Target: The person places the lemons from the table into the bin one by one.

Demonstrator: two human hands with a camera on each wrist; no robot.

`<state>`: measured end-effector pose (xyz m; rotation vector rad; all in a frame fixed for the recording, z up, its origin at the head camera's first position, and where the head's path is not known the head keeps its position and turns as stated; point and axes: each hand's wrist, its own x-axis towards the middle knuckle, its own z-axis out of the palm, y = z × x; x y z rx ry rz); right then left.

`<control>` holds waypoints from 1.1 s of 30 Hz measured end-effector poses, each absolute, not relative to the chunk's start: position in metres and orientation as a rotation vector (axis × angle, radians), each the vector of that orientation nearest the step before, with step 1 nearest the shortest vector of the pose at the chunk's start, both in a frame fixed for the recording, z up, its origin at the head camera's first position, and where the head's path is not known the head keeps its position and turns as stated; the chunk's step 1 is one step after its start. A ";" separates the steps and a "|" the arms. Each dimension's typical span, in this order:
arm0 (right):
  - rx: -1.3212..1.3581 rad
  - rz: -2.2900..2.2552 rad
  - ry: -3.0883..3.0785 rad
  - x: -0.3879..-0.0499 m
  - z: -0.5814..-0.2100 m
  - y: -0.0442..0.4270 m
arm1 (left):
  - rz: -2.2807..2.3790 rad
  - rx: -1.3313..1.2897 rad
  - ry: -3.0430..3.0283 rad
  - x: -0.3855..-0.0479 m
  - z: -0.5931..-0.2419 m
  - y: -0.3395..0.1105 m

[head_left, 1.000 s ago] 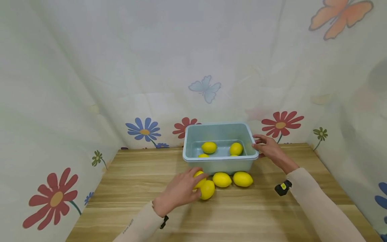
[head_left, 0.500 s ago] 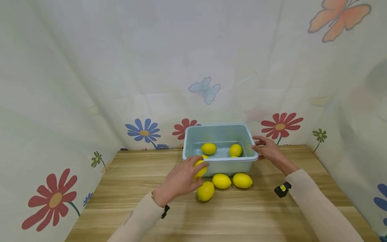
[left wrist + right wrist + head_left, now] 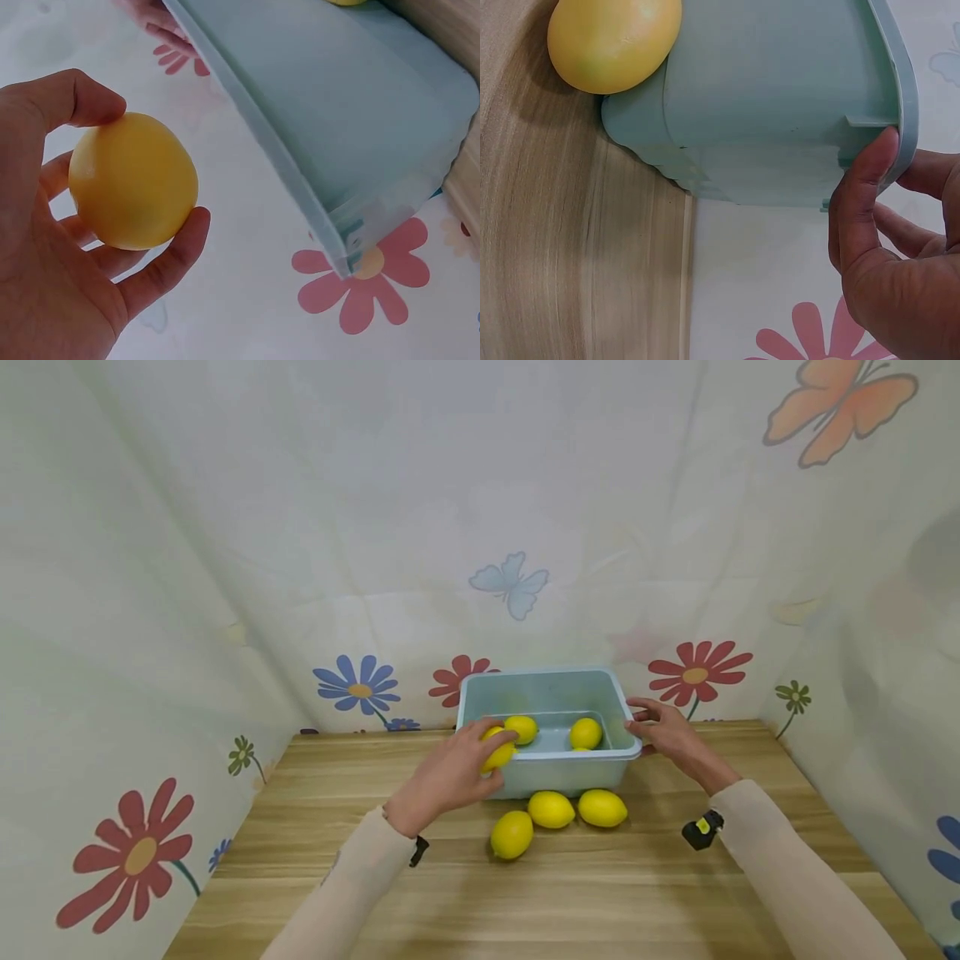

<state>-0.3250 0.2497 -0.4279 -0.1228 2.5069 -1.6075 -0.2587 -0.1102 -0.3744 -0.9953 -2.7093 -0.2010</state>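
Note:
My left hand (image 3: 448,770) holds a yellow lemon (image 3: 135,180) between thumb and fingers. In the head view, this lemon is at the front left rim of a pale blue plastic bin (image 3: 562,772). In the left wrist view, it is apart from the bin's wall. My right hand (image 3: 670,735) grips the bin's right rim, with the thumb (image 3: 870,161) pressed on the outside below the lip. Inside the bin lie a lemon (image 3: 521,729) at the left and another lemon (image 3: 586,734) at the right; the front wall partly hides a third.
Before the bin, three lemons rest on the wooden table (image 3: 585,902): a left one (image 3: 512,835), a middle one (image 3: 551,809) and a right one (image 3: 602,808). A flowered curtain (image 3: 375,593) stands behind the bin and along both sides.
The left hand has lifted its lemon from beside the other lemons on the table, up and forward to the bin's rim. The right hand keeps its place on the bin.

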 end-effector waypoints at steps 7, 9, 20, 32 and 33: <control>-0.127 -1.612 2.504 -0.325 -0.428 0.250 | -0.219 -0.988 -2.696 -0.267 -0.359 -0.107; -0.124 -1.611 2.502 -0.325 -0.428 0.250 | -0.221 -0.990 -2.699 -0.270 -0.355 -0.106; -0.133 -1.608 2.491 -0.323 -0.426 0.249 | -0.203 -0.958 -2.822 -0.292 -0.335 -0.100; -0.114 -1.601 2.499 -0.324 -0.426 0.249 | -0.258 -0.884 -2.987 -0.318 -0.330 -0.092; -0.114 -1.601 2.496 -0.323 -0.426 0.249 | -0.263 -0.881 -3.001 -0.319 -0.330 -0.090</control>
